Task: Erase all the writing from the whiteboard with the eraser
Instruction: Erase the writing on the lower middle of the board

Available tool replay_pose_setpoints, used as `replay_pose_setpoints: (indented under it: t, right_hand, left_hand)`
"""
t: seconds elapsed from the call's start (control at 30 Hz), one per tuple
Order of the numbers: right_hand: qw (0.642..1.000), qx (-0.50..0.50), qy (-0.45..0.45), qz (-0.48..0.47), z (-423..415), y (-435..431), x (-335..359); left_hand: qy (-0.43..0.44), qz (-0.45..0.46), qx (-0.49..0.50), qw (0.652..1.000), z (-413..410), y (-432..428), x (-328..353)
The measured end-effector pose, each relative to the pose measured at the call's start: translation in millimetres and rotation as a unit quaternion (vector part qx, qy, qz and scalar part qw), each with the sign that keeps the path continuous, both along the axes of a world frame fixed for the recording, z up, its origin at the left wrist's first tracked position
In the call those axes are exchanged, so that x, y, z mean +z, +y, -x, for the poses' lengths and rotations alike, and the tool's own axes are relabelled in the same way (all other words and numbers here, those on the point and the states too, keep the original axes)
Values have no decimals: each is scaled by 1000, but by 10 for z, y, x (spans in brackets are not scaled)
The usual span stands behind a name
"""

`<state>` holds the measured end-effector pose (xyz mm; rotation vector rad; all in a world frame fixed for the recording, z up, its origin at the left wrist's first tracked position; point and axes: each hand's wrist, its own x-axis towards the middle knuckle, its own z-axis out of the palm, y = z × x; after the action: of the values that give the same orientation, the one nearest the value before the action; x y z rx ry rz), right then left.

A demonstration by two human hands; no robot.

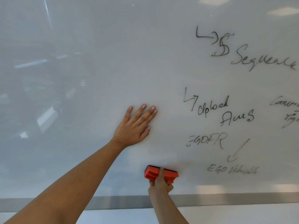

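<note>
Left hand lies flat and spread wide on the whiteboard; right hand grips the eraser near the bottom edge, writing covers the right side

A grey metal strip runs along the bottom of the view from left to right, slightly tilted. Below it lies a pale wall, bluish toward the middle and cream toward the right. Reflections of ceiling lights glare as soft bright patches at the upper right, and dim reflections of room furniture show as grey shapes at the left.
</note>
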<state>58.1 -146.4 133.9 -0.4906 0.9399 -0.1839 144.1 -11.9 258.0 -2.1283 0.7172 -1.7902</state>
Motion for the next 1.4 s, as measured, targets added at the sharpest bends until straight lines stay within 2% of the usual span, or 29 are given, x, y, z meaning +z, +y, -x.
replay_pose_setpoints:
  t: [0.1, 0.23, 0.33, 0.5, 0.53, 0.6, 0.73, 0.83, 0.9, 0.97, 1.1, 1.23, 1.3, 1.4]
  right_hand:
    - [999, 23, -45, 4, 0, 227, 110]
    - [995, 40, -57, 73, -29, 336, 50]
    - [994, 44, -16, 102, -22, 274, -123]
    - [994, 36, 40, 94, -1, 54, -244]
    - [992, 29, 41, 112, -5, 43, -234]
    - [974, 8, 22, 227, -29, 44, -196]
    - [886, -21, -94, 454, -18, 39, -88]
    - [769, 0, -178, 614, 61, 19, -54]
    - [706, 28, -204, 677, 90, -25, -125]
    - [684, 32, -201, 700, 95, -134, -199]
    - [681, -4, -193, 707, 46, -421, -184]
    - [625, -31, -229, 746, -69, -517, 46]
    - [567, -19, -234, 790, -127, -521, 94]
    - [412, 24, -247, 877, -129, -609, -15]
  left_hand:
    - [1, 0, -3, 1000, 0, 6, 0]
    - [6, -3, -5, 1000, 2, 9, -1]
    - [3, -5, -4, 1000, -4, 4, -1]
    - [4, -5, -4, 1000, 4, 8, 0]
    - [4, -4, -3, 1000, 5, 10, 4]
    - [2, -2, -1, 1000, 7, 10, 4]
    - [4, 2, -6, 1000, 11, 5, 2]
    - [2, -1, 3, 1000, 0, 11, -6]
    - [3, -4, 4, 1000, -1, 15, -1]
    - [1, -2, 3, 1000, -4, 14, -3]
    - [6, 2, -4, 1000, -1, 8, -5]
    - [5, 3, -2, 1000, -1, 8, -11]
    - [4, 2, -1, 1000, -1, 9, -14]
    - [5, -1, -2, 1000, -1, 13, -8]
